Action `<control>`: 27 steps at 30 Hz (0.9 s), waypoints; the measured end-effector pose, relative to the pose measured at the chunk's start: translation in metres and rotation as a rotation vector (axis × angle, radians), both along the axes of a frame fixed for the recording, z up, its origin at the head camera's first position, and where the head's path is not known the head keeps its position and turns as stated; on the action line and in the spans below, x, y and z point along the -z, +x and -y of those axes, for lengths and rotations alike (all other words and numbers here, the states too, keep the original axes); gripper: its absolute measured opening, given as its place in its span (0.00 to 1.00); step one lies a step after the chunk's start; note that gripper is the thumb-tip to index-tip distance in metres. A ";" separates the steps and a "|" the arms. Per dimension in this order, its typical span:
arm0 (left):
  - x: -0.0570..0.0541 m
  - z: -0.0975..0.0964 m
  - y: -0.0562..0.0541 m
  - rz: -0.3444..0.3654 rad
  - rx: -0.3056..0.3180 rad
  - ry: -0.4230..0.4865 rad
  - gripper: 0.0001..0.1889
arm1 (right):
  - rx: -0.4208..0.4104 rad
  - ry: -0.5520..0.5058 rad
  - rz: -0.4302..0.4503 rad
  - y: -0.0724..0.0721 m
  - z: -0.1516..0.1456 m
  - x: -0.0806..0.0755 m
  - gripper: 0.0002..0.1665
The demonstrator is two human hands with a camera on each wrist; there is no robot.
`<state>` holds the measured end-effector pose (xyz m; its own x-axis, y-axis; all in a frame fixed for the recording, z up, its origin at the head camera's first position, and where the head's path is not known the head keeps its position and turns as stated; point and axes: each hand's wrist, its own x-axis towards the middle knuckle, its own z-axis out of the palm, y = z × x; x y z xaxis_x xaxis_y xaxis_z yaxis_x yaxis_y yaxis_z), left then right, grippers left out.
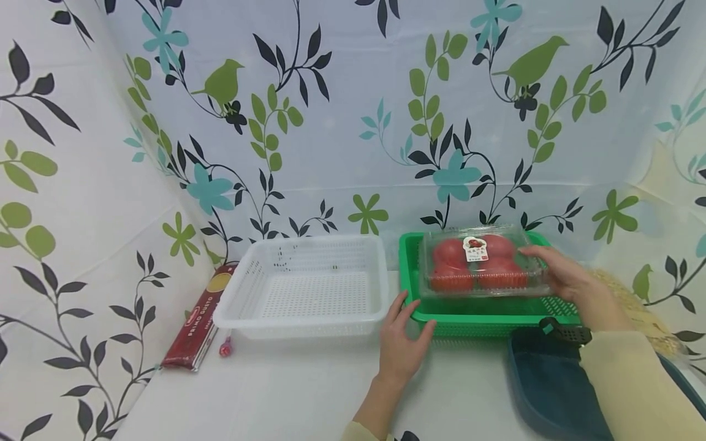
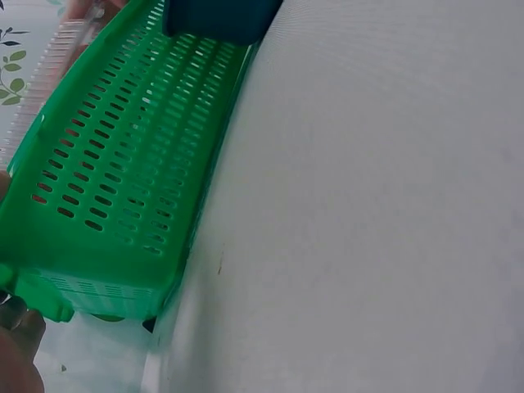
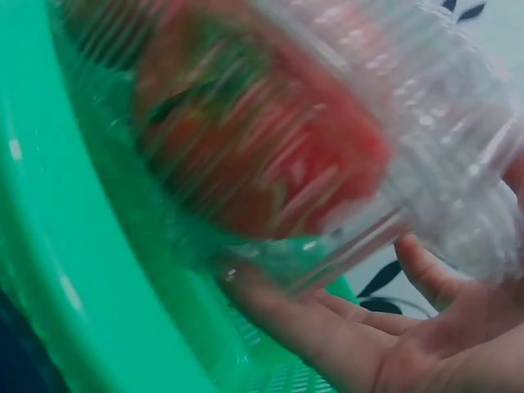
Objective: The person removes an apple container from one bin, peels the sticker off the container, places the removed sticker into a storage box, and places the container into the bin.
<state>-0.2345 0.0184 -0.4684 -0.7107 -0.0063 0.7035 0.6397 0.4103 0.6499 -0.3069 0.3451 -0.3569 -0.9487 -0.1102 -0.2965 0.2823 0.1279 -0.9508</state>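
Tomato pack [image 1: 481, 262] tilted over the green basket [image 1: 469, 329], center right of frame, 1 end gripped by the right hand [image 1: 576, 282]. With the left hand [image 1: 401, 349] spread, uneven support risked a slip.

We see clear lidded clamshell [image 1: 478, 269] of red tomatoes [image 1: 501, 277] | white label [image 1: 475, 248] on top | slightly tilted over upright green slotted basket [image 1: 469, 329]

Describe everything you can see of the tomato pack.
The pack is a clear, ribbed box, plastic by its look, apparently closed, with four red tomatoes inside and a white label on top. It appears slightly tilted at the green basket's mouth, the right hand gripping its right end. Whether it touches the basket is unclear.
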 end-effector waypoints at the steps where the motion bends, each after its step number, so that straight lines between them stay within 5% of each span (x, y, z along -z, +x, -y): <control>1: 0.000 0.000 0.000 0.003 0.000 -0.001 0.21 | 0.007 -0.011 0.003 0.001 0.001 -0.002 0.59; 13: -0.013 0.003 0.007 0.174 0.046 0.029 0.33 | 0.021 -0.152 -0.013 0.024 0.018 -0.020 0.53; 27: -0.063 0.045 0.015 0.383 0.372 0.282 0.42 | 0.001 -0.227 -0.099 0.060 0.052 -0.036 0.32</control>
<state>-0.2194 -0.0268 -0.4058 -0.9035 0.1425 0.4043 0.4061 -0.0175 0.9137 -0.2474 0.2929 -0.3208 -0.9720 -0.1624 -0.1696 0.1861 -0.0925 -0.9782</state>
